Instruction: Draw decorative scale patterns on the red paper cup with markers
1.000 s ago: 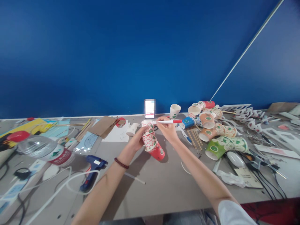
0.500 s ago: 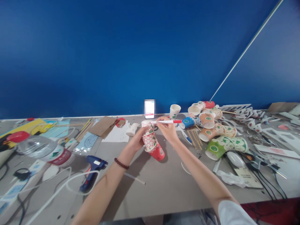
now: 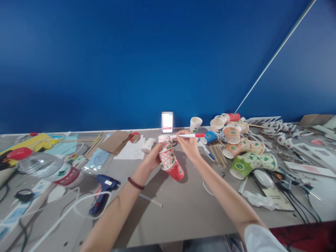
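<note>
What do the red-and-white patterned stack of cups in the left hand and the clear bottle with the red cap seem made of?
Red-and-white patterned cup stack, in the left hand: probably matte paper, from its soft sheen, printed sides and pale rims; any coating can't be told.
Clear red-capped bottle: glossy, likely plastic, being see-through with bright highlights.

You get even, moderate light, soft arm shadows on the table (image 3: 170, 220), a glaring phone (image 3: 167, 122), and stretched edges.
</note>
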Demonstrator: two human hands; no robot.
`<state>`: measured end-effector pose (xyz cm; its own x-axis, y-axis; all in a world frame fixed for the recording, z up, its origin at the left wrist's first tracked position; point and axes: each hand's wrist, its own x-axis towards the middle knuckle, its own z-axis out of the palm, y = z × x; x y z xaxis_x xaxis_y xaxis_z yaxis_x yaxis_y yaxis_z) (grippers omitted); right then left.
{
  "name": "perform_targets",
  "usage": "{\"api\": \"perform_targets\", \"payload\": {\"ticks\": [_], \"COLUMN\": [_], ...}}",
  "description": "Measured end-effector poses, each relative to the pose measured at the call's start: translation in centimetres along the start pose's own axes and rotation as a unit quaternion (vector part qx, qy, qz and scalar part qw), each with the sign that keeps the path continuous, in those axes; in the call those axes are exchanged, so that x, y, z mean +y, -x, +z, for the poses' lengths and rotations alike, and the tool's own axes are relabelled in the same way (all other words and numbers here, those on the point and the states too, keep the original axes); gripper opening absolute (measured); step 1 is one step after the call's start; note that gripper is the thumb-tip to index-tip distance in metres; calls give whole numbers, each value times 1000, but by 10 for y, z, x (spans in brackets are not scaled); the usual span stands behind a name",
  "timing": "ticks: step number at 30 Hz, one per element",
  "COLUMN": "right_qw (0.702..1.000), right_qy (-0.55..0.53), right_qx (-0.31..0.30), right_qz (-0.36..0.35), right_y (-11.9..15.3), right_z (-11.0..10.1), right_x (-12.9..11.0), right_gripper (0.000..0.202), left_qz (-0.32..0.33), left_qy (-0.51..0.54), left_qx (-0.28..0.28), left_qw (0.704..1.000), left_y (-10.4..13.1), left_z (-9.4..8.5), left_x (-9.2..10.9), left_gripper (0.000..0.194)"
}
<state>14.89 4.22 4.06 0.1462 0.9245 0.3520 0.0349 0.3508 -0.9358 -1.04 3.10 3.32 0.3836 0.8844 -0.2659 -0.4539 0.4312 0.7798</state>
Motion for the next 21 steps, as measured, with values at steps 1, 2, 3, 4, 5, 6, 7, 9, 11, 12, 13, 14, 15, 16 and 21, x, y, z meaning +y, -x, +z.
{"api": "perform_targets", "payload": {"ticks": [1, 2, 3, 4, 5, 6, 7, 9, 11, 12, 13, 14, 15, 16, 21], "right_qw": [1000, 1000, 1000, 1000, 1000, 1000, 1000, 1000, 1000, 1000, 1000, 999, 999, 999, 999], "right_qy": [-2, -5, -7, -9, -10, -9, -7, -3, -2, -2, -3, -5, -6, -6, -5], "right_qx": [0, 1, 1, 3, 6, 9, 12, 18, 22, 23, 23, 23, 22, 22, 23], "right_qz": [-1, -1, 1, 4, 7, 10, 12, 14, 16, 18, 20, 22, 24, 24, 26], "right_y": [0, 0, -1, -1, -1, -1, -1, -2, -2, -2, -2, -3, -3, -3, -2], "right_z": [0, 0, 0, 0, 0, 0, 0, 0, 0, 0, 0, 0, 0, 0, -1], "right_x": [0, 1, 1, 2, 2, 3, 3, 4, 5, 5, 5, 5, 5, 5, 4], "right_gripper": [19, 19, 19, 19, 19, 19, 19, 19, 18, 18, 17, 17, 17, 17, 12], "left_qz": [-1, -1, -3, -4, -6, -7, -8, -10, -11, -12, -13, -14, -14, -14, -14], "left_qy": [1, 2, 3, 5, 8, 11, 14, 18, 20, 20, 21, 22, 22, 23, 26], "left_qx": [0, 1, 2, 3, 4, 5, 5, 2, 3, 5, 7, 7, 5, 3, -9], "left_qw": [1000, 1000, 1000, 1000, 1000, 1000, 1000, 1000, 1000, 1000, 1000, 1000, 1000, 1000, 1000], "left_y": [0, 0, 0, 0, 0, 0, 1, 1, 2, 2, 3, 3, 2, 2, 1], "left_z": [0, 0, 0, 1, 1, 1, 2, 2, 3, 3, 3, 3, 3, 2, 0], "left_x": [0, 0, 0, 0, 0, 1, 1, 2, 3, 3, 3, 3, 3, 3, 1], "left_gripper": [25, 25, 25, 25, 24, 24, 23, 22, 22, 22, 22, 23, 23, 24, 25]}}
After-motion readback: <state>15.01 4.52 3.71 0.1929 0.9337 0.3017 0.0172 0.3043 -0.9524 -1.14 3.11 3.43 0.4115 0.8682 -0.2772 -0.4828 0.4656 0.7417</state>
